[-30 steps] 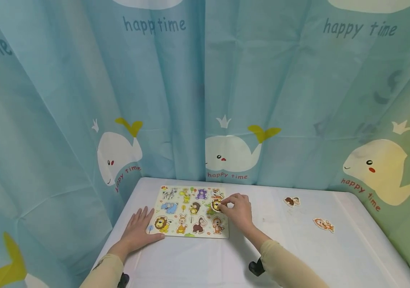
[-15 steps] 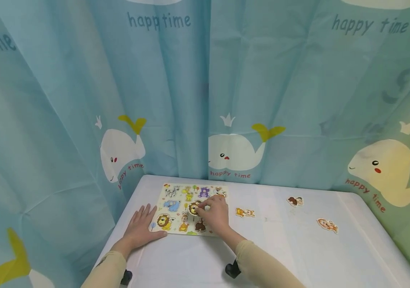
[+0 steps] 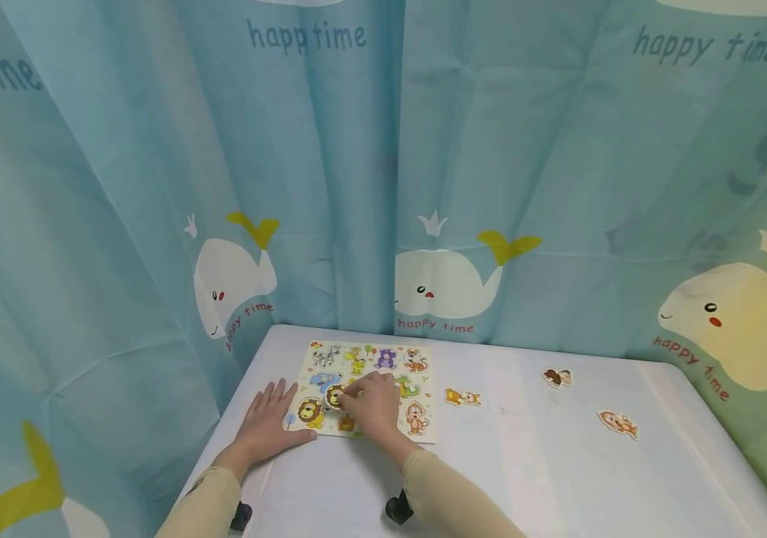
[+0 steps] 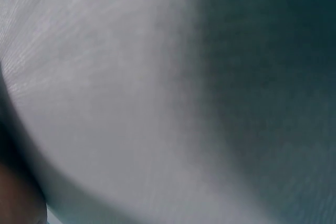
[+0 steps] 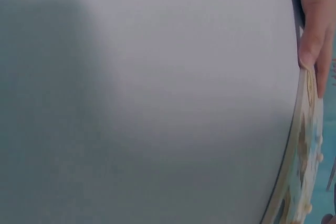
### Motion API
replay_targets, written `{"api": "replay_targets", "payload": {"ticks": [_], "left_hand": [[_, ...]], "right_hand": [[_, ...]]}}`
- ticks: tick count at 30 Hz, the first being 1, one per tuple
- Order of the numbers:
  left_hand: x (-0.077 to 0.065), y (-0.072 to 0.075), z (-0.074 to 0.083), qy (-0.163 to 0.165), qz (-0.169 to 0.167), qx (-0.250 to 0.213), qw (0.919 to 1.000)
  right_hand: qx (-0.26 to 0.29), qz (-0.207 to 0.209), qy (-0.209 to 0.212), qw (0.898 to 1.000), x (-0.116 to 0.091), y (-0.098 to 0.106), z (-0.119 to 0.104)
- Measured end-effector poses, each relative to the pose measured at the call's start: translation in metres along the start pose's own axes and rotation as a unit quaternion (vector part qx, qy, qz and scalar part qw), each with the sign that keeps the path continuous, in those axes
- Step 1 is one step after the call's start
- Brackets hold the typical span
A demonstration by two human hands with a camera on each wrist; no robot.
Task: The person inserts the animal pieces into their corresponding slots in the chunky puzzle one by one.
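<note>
My right hand pinches a lion puzzle piece over the animal puzzle board. The piece is just right of the lion picture at the board's lower left and overlaps the blue elephant. My left hand lies at the board's left edge with straight, spread fingers, its thumb along the front corner. In the right wrist view a thumb presses at the end of the board. The hand covers the board's middle pictures. The left wrist view is mostly blurred white cloth.
On the white table, right of the board, lie a kangaroo piece, a dark brown animal piece and an orange monkey piece. A blue whale-print curtain hangs behind the table.
My right hand has carried the lion piece leftward across the board, from the right column to near the lion picture. The kangaroo piece has come out from behind the hand. The left hand stays put.
</note>
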State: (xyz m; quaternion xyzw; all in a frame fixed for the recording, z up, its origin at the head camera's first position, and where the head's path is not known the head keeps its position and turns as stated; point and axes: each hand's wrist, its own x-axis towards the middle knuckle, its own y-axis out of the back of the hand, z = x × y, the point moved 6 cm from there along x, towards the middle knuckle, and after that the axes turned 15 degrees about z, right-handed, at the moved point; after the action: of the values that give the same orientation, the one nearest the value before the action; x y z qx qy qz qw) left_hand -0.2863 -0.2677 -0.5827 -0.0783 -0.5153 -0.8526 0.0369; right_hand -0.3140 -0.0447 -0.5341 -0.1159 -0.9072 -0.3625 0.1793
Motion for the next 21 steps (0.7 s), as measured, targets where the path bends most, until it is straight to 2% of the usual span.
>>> {"api": "replay_targets", "payload": {"ticks": [6,13,21], "left_hand": [[0.0,-0.001,-0.001,-0.005,0.005,0.004,1.0],[0.001,-0.004,-0.005,0.0,0.007,0.002,1.0],[-0.002,0.003,0.002,0.007,0.005,-0.006,0.9999]], "right_hand": [[-0.011,-0.001,0.004,1.0,-0.005,-0.017,-0.006],[-0.051,0.006,0.034,0.998,-0.011,-0.03,-0.015],[-0.058,0.001,0.033,0.998,-0.015,-0.04,-0.024]]}}
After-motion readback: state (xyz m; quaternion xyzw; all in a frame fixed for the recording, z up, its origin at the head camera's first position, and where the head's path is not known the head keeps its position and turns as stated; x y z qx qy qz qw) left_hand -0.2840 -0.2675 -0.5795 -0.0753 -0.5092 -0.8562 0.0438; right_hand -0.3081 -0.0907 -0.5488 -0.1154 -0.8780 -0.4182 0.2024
